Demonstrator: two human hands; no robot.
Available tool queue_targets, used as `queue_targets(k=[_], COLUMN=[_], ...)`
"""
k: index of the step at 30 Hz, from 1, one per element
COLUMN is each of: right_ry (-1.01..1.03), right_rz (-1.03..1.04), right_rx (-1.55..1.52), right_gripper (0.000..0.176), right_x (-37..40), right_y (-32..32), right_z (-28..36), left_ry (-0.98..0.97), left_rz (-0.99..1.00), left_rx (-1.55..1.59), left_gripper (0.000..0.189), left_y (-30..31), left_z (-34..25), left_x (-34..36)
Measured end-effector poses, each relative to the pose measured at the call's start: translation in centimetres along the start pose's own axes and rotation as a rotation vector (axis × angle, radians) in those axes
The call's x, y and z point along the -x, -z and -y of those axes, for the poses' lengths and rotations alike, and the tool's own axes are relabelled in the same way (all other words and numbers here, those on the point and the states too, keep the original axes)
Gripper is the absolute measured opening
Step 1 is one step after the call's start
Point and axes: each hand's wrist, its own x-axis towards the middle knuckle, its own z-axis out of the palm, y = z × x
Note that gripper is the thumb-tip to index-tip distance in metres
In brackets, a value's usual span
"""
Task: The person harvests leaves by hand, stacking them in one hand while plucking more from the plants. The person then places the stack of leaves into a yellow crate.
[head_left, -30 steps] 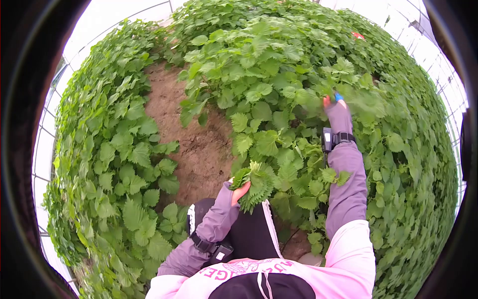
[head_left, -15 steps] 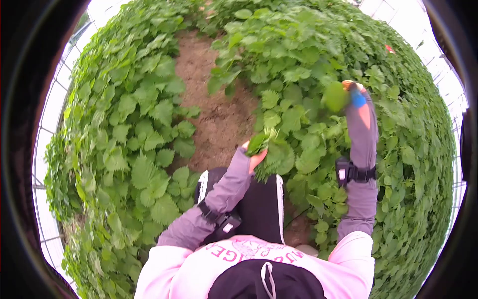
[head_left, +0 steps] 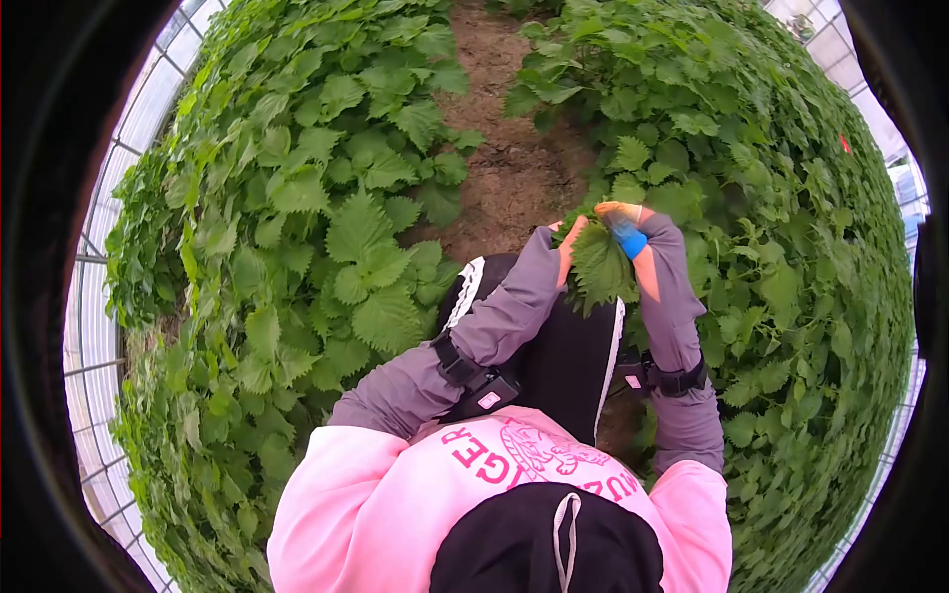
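Observation:
In the head view, my left hand (head_left: 570,249) is closed around a small bunch of perilla leaves (head_left: 600,265), broad and green with toothed edges, hanging over my knees. My right hand (head_left: 623,219), with orange-tipped fingers and a blue band, meets the bunch at its upper end. Its fingers are bent and pressed together at the stem side of the leaves. The leaves hide part of both hands' fingers.
Dense perilla plants (head_left: 381,262) grow on the left, and another thick bank of plants (head_left: 781,287) stands on the right. A bare soil path (head_left: 489,109) runs between them. A greenhouse wall (head_left: 89,326) curves along the left edge.
My right hand has come from the plants on the right, carrying a leaf, to the bunch in my left hand. The view has shifted, so the plants sit farther right.

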Motion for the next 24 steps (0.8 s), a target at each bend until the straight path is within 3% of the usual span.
queue_targets(k=[1, 3, 4, 5, 7, 9, 10, 12, 15, 17, 18, 21, 24], right_ry=[-0.006, 0.096, 0.068, 0.096, 0.145, 0.147, 0.167, 0.191, 0.032, 0.058, -0.092, -0.205, -0.32], right_rz=[0.02, -0.028, -0.038, -0.057, -0.052, 0.006, 0.053, 0.122, 0.156, 0.173, 0.168, 0.228, 0.381], right_rx=[-0.002, 0.089, 0.123, 0.187, 0.22, 0.079, 0.076, 0.063, 0.145, -0.004, -0.13, -0.247, -0.194], right_gripper=[0.019, 0.018, 0.018, 0.017, 0.017, 0.016, 0.017, 0.018, 0.025, 0.035, 0.037, 0.037, 0.043], right_x=[0.2, 0.6, 0.7, 0.8, 1.3, 2.0, 2.1, 2.7, 3.8, 3.8, 3.5, 4.0, 4.4], right_y=[-0.5, -1.9, -2.7, -3.3, -4.5, -6.1, -6.7, -7.9, -9.3, -9.9, -10.1, -12.3, -16.0], right_z=[-0.1, -0.1, 0.1, -0.2, -0.6, -0.4, -0.7, -0.7, -0.1, -1.4, -1.7, -3.0, -4.0], left_ry=[-0.007, 0.108, -0.027, 0.031, -0.114, -0.008, -0.068, -0.107, -0.121, -0.187, -0.238, -0.351, -0.49], left_rz=[-0.02, -0.278, -0.128, -0.131, -0.164, -0.278, -0.221, -0.283, -0.386, -0.429, -0.408, -0.48, -0.841], left_rx=[0.003, -0.106, 0.058, -0.002, -0.009, -0.329, -0.244, -0.224, -0.28, -0.486, -0.487, -0.711, -0.037], left_gripper=[0.034, 0.035, 0.038, 0.04, 0.035, 0.031, 0.03, 0.03, 0.028, 0.027, 0.029, 0.03, 0.034], left_y=[-1.1, -4.8, -7.4, -6.1, -7.9, -3.9, -5.2, -3.2, -2.1, -2.5, -3.3, -2.4, -1.2], left_z=[-2.0, -7.0, -10.2, -9.6, -12.2, -7.8, -10.7, -9.1, -9.3, -11.2, -12.9, -16.5, -17.0], left_x=[1.5, 5.0, 7.1, 7.4, 10.0, 8.9, 10.7, 11.6, 14.4, 17.9, 20.3, 27.1, 33.1])
